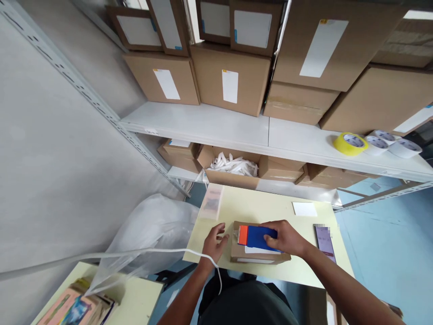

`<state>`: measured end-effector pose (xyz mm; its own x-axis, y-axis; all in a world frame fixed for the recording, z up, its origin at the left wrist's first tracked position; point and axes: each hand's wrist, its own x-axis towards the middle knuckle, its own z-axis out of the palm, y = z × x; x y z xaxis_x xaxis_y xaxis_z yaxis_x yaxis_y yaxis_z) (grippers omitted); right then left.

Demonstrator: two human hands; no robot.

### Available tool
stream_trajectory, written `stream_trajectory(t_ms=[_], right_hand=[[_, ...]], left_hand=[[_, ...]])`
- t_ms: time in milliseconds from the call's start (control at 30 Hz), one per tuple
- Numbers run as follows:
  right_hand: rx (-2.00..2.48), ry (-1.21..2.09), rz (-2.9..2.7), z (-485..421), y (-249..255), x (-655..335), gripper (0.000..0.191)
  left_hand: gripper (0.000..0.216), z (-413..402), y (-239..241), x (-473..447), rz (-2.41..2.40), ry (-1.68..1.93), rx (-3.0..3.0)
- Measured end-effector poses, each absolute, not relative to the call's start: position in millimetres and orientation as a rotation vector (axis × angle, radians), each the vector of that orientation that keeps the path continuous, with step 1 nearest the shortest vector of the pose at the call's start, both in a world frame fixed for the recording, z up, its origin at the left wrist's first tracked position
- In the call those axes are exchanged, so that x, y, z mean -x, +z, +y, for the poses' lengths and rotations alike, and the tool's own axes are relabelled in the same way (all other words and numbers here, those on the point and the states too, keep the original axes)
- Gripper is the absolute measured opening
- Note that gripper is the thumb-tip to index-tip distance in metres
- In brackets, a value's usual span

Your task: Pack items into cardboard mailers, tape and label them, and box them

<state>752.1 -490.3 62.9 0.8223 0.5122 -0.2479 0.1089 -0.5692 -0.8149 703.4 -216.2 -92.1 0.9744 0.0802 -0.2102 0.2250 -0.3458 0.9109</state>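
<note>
A small cardboard box (pixel 280 258) lies on the pale yellow table in front of me. My right hand (pixel 282 237) grips a flat blue thing with an orange-red end (pixel 262 238), which looks like a tape dispenser, against the top of the box. Something clear and shiny shows at its orange end, by the box's left edge. White paper or a label on the box is partly covered by the blue thing. Just left of the box hovers my left hand (pixel 214 243), its fingers loosely curled and apart, with nothing in them. A white cable crosses its wrist.
On the table (pixel 260 203) lie a white card (pixel 304 209) and a phone (pixel 325 243). Behind it, shelves hold cartons (pixel 233 79), tape rolls (pixel 351 143) and an open box of white items (pixel 233 180). A translucent plastic bag (pixel 152 230) stands left, near another table (pixel 142 293).
</note>
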Motion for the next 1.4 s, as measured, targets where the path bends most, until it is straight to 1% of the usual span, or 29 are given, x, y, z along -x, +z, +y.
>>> stream_trajectory(t_ms=[67,167,267,333,500,600,733,833,900,1000,1200,1400], right_hand=[[2.125,0.579,-0.45,-492,64,-752,0.041],[2.11,0.565,-0.422,-496,65,-750,0.04],[2.115,0.556,-0.417,-499,64,-748,0.042],[2.138,0.549,-0.437,-501,60,-747,0.042],[2.224,0.569,-0.473,-508,40,-747,0.034],[2.231,0.571,-0.468,-516,29,-746,0.032],[2.217,0.54,-0.475,-523,23,-743,0.034],[2.207,0.526,-0.47,-526,21,-740,0.035],[2.21,0.519,-0.473,-526,21,-739,0.035],[2.25,0.504,-0.481,-525,20,-738,0.031],[2.357,0.518,-0.509,-529,28,-733,0.028],[2.328,0.513,-0.518,-571,34,-720,0.033]], left_hand=[[0.078,-218,-88,-705,0.017,-0.181,-1.818],[0.107,-222,-80,-705,-0.161,-0.322,-1.784],[0.128,-230,-76,-703,-0.291,-0.436,-1.864],[0.135,-237,-77,-701,-0.374,-0.471,-1.951],[0.12,-256,-88,-696,-0.45,-0.513,-2.1],[0.117,-261,-95,-696,-0.453,-0.515,-2.152],[0.12,-261,-98,-695,-0.459,-0.514,-2.168],[0.127,-264,-98,-698,-0.48,-0.425,-2.295],[0.135,-267,-98,-702,-0.557,-0.356,-2.397],[0.138,-271,-99,-711,-0.695,-0.312,-2.426],[0.134,-271,-102,-719,-0.713,-0.326,-2.487],[0.124,-269,-104,-722,-0.76,-0.325,-2.526]])
